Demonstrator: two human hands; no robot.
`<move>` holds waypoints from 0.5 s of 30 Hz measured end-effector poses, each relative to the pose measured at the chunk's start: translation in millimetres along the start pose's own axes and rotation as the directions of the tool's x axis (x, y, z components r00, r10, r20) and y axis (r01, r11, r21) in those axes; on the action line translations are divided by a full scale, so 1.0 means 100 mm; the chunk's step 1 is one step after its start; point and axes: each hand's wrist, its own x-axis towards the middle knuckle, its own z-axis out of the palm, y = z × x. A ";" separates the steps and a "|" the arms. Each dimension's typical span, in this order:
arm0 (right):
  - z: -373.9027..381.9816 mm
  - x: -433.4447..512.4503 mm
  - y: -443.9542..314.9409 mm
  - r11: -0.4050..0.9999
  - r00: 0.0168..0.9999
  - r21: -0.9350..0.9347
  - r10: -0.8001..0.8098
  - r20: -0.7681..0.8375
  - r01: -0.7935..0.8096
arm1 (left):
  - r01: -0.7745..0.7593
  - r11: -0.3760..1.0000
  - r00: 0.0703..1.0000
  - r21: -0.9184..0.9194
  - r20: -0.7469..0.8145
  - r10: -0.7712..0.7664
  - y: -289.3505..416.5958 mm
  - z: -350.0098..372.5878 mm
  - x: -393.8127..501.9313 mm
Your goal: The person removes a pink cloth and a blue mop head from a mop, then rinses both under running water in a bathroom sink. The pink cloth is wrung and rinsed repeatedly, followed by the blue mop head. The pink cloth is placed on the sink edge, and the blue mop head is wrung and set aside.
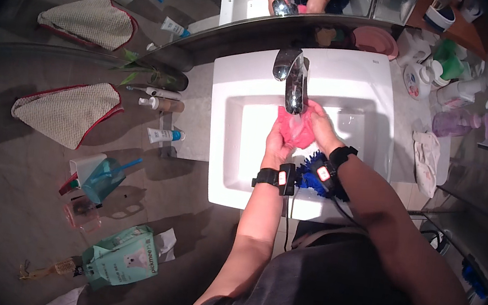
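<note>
Both hands hold a wet pink cloth (299, 135) beneath the spout of a chrome faucet (295, 90), and water runs onto it. My left hand (278, 142) grips its left edge, thumb hidden in part by the folds. On the opposite side, my right hand (323, 129) has the upper right edge between its fingers. The cloth hangs over the basin of a white sink (221, 149). Under my wrists, a blue chenille cleaning piece (309, 179) lies at the sink's near side, partly covered by the right wrist strap.
Right of the sink are several bottles (417, 80), a purple pump bottle (453, 124) and a white cloth (425, 163). Left are a tube (163, 136), a foam pump bottle (165, 104) and an electric toothbrush (162, 93). A pink basin (376, 40) stands behind. Cables trail from both wrist straps.
</note>
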 end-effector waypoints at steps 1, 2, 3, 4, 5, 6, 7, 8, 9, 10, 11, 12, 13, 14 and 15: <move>-0.13 0.01 -0.09 0.916 0.993 -0.385 -0.112 0.030 0.115 | -0.010 1.000 1.000 0.011 0.022 0.010 -0.04 0.04 0.01; -0.17 -0.01 -0.12 0.695 0.978 -0.702 -0.207 0.010 0.154 | 0.007 1.000 1.000 0.013 0.015 -0.007 -0.06 0.08 -0.01; -0.21 -0.05 -0.15 0.637 0.961 -0.726 -0.244 0.129 0.259 | 0.028 0.999 1.000 0.021 0.008 -0.028 -0.08 0.13 -0.04; -0.22 -0.16 -0.13 0.591 0.946 -0.747 -0.281 0.163 0.305 | 0.063 0.996 0.998 -0.061 0.033 -0.061 -0.06 0.18 -0.04; -0.21 -0.26 -0.11 0.547 0.956 -0.790 -0.242 0.165 0.275 | 0.077 0.994 0.991 -0.074 0.116 -0.068 -0.05 0.23 -0.07; -0.18 -0.37 -0.07 0.497 0.932 -0.796 -0.282 0.228 0.345 | 0.093 0.992 0.982 -0.089 0.175 -0.077 -0.05 0.28 -0.09; -0.13 -0.48 -0.03 0.447 0.938 -0.828 -0.231 0.259 0.339 | 0.094 0.990 0.959 -0.102 0.276 -0.063 -0.05 0.31 -0.12; -0.09 -0.54 -0.01 0.413 0.929 -0.837 -0.239 0.281 0.360 | 0.110 0.987 0.959 -0.116 0.273 -0.075 -0.04 0.35 -0.13; -0.04 -0.59 0.00 0.359 0.892 -0.823 -0.282 0.353 0.439 | 0.112 0.989 0.979 -0.095 0.182 -0.093 -0.04 0.37 -0.15; 0.03 -0.60 0.01 0.358 0.894 -0.837 -0.335 0.298 0.413 | 0.102 0.993 0.982 -0.066 0.165 -0.090 -0.03 0.38 -0.16; 0.07 -0.61 0.00 0.411 0.901 -0.820 -0.338 0.270 0.400 | 0.115 0.993 0.989 -0.040 0.103 -0.110 -0.05 0.38 -0.17; 0.11 -0.61 -0.01 0.458 0.911 -0.800 -0.323 0.255 0.386 | 0.066 0.998 0.994 -0.012 0.090 -0.065 -0.06 0.37 -0.18; 0.14 -0.58 -0.04 0.498 0.898 -0.764 -0.368 0.241 0.409 | 0.089 0.994 0.989 -0.066 0.124 -0.080 -0.08 0.35 -0.19; 0.17 -0.56 -0.05 0.448 0.845 -0.759 -0.475 0.244 0.471 | 0.114 0.986 0.983 -0.120 0.160 -0.094 -0.10 0.33 -0.19; 0.18 -0.52 -0.06 0.489 0.884 -0.769 -0.420 0.206 0.411 | 0.141 0.974 0.975 -0.174 0.197 -0.106 -0.12 0.31 -0.18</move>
